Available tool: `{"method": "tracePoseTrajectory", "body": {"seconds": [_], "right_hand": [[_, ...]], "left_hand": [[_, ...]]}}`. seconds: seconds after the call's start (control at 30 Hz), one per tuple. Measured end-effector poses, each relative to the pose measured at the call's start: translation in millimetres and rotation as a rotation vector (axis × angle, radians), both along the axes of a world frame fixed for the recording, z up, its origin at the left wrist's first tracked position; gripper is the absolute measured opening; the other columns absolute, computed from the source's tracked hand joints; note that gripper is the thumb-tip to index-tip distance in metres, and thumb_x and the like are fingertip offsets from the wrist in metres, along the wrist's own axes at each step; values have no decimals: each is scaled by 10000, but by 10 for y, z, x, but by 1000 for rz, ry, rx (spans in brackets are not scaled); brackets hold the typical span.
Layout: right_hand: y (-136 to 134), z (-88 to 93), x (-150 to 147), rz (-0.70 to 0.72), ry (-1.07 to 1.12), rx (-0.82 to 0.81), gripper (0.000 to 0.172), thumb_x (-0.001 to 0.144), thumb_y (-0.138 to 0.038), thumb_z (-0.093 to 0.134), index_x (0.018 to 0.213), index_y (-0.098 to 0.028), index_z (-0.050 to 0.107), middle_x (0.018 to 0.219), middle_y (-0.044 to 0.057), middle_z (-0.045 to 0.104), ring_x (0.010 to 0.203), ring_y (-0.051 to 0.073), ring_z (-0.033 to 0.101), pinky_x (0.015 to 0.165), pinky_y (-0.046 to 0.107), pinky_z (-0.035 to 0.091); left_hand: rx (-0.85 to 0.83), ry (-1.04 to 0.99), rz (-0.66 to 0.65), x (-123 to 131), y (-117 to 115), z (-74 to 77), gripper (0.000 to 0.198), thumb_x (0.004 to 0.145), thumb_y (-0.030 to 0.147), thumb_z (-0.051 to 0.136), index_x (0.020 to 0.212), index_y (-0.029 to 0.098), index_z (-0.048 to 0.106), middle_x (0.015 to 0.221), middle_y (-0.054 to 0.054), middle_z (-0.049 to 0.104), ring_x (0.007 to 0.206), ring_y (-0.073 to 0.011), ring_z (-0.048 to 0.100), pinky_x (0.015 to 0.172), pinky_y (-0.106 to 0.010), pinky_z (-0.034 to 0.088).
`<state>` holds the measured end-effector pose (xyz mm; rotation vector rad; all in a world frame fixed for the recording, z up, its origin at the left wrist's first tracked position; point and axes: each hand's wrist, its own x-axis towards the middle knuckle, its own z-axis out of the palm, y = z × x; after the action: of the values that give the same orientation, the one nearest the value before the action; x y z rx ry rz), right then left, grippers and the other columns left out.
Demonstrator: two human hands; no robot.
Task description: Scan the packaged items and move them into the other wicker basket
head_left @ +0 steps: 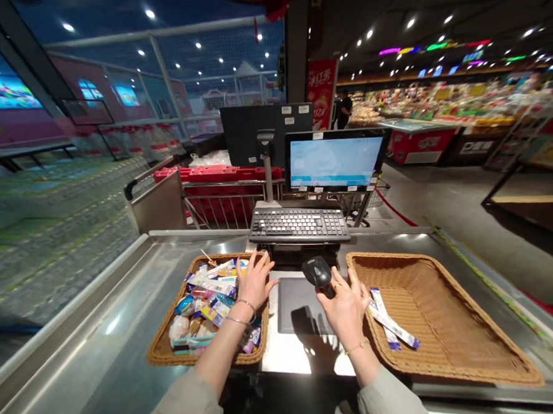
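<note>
My left hand (pixel 254 284) lies with spread fingers over the far right corner of the left wicker basket (pixel 161 350), its fingertips near the rim. I cannot see it holding anything. That basket is filled with small packaged snacks (pixel 212 308), including slim sachets, a lollipop and round wrapped pieces. In my right hand (pixel 347 306) is a black barcode scanner (pixel 316 271), gripped by its handle, the head pointing away and left. Just right of this hand, the right wicker basket (pixel 433 310) holds two slim white-and-purple stick packets (pixel 390 322), crossed over each other.
A keyboard (pixel 300 224) stands behind the hands, below a lit monitor (pixel 334 161) and a second dark screen (pixel 253 136). Between the baskets is a grey pad (pixel 301 306) on the metal counter (pixel 112 367). Behind the counter stand carts (pixel 220 204); stacked bottle packs (pixel 57 233) are at left.
</note>
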<state>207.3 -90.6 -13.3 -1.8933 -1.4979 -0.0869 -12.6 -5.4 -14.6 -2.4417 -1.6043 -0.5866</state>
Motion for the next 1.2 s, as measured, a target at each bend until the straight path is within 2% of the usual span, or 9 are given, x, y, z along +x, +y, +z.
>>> {"method": "tracePoseTrajectory", "body": {"seconds": [0.23,0.73,0.93,1.2], "right_hand": [[70,-79,-172,49,11,-8,276,778,-346,534,972,-247,703,1295,38,613,1371,296,299,1056,524,184],[146,-112,-441,114,-16,-3,266,769,-321,545,968,-236,698,1290,32,617,1374,292,294,1064,513,173],[179,-107,-539,123,3,-16,280,773,-329,520,964,-234,701,1299,41,610,1373,300,301,1063,526,169],[229,-130,-648,135,9,-39,313,776,-346,499,985,-233,704,1313,53,599,1378,305,284,1064,534,166]], "left_hand": [[-17,21,104,-431,-52,-23,403,845,408,603,1237,315,596,1448,-69,487,1430,-325,269,1122,-689,65],[-192,131,244,-1510,-15,91,389,870,478,542,1246,391,589,1492,-12,428,1445,-344,208,1087,-721,16],[-309,182,268,-1798,35,168,396,851,503,568,1235,409,601,1498,-7,416,1451,-358,180,1071,-734,49],[-416,183,217,-2024,115,143,508,778,559,639,1271,478,547,1523,-20,375,1454,-395,126,1039,-761,14]]}}
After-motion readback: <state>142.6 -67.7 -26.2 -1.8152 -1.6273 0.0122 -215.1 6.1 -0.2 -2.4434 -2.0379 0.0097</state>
